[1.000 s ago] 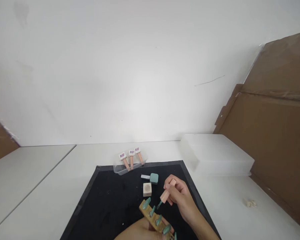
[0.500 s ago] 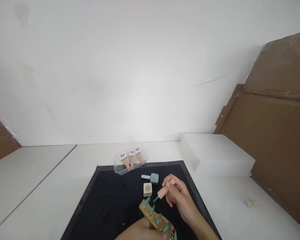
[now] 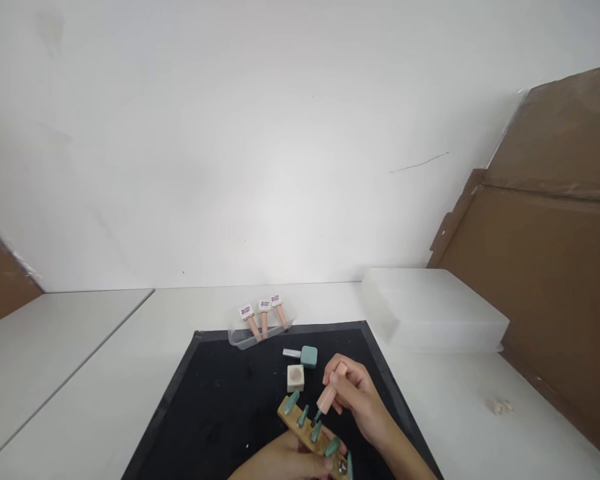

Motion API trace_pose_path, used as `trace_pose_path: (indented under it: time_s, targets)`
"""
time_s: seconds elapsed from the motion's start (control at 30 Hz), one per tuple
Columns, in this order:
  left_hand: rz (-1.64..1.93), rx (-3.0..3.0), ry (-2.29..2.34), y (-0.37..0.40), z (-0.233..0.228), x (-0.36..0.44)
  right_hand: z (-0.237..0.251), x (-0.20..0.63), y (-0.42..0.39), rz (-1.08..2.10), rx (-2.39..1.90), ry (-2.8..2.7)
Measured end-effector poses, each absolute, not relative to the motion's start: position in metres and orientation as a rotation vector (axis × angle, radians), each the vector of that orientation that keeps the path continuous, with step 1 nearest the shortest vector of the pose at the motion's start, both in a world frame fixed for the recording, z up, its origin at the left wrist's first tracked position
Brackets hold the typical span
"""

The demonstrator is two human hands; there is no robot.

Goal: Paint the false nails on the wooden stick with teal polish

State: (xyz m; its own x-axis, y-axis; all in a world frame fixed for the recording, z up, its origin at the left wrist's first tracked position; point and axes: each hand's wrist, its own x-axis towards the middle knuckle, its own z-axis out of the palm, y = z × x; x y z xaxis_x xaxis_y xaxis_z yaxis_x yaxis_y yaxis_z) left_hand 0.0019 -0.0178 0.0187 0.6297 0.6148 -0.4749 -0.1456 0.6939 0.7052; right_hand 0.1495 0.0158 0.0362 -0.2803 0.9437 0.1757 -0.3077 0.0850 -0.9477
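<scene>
My left hand [image 3: 293, 457] grips a wooden nail display stand [image 3: 293, 419], tilted down to the right. Several green false nails [image 3: 291, 402] are mounted along it. Between the fingers of my right hand [image 3: 357, 393] is the pink cap of a nail polish brush [image 3: 327, 397]. Its green-coated bristles point down and reach the upper end of the third nail [image 3: 316, 432]; whether they touch it I cannot make out. Just beyond the stand sits a small white square bottle [image 3: 295, 378]. Behind that lies a green polish bottle [image 3: 309, 357] with a silver cap.
Three pink-capped bottles [image 3: 253, 323] lean in a clear plastic tray [image 3: 245, 344] at the black mat's [image 3: 215, 393] back edge. On the right stand a translucent white box [image 3: 440, 310] and a cardboard panel [image 3: 555, 267]. Small pale scraps [image 3: 500, 406] lie on the white table.
My right hand has tipped the brush more steeply and brought its bristles down from near the first nail to the third. The stand in my left hand has barely shifted.
</scene>
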Motion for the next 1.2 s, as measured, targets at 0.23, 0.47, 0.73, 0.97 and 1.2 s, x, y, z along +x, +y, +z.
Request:
trace_pose_path:
  time_s: [0.23,0.47,0.73,0.97,1.2]
  targets:
    - [0.466,0.68,0.791,-0.018,0.023,0.003,0.036,0.145,0.014,1.451,-0.775,-1.25]
    - [0.477,0.69,0.769,-0.016,0.011,0.0,0.04,0.144,0.013,1.458,-0.785,-1.234]
    - [0.464,0.694,0.82,-0.016,0.017,0.005,0.035,0.145,0.015,1.436,-0.777,-1.258]
    - [0.463,0.68,0.823,-0.016,0.019,0.005,0.038,0.147,0.016,1.44,-0.777,-1.227]
    - [0.468,0.673,0.819,-0.016,0.015,0.006,0.041,0.147,0.016,1.407,-0.868,-1.293]
